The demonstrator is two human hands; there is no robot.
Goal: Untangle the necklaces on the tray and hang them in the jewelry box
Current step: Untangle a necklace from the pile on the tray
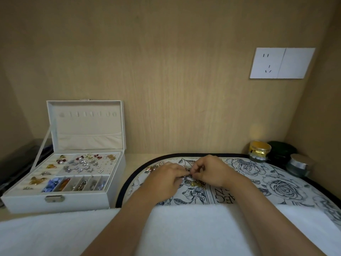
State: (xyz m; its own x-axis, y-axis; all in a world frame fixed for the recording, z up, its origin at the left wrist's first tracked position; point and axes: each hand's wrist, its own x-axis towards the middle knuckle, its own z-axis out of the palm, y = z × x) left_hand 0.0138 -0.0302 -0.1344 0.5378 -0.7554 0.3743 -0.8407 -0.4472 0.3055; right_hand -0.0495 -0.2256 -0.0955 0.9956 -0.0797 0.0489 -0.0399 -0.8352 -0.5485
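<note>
Seemingly tangled necklaces [196,184] on tray [276,183], jewelry box [77,200] open

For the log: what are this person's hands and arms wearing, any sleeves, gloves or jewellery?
Nothing visible. Both forearms are bare down to the frame edge, no sleeves in view. The left hand and right hand are ungloved; no ring, watch or bracelet shows.

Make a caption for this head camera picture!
The left hand and right hand pinch tangled necklaces on the flowered tray, open jewelry box beside it.
</note>
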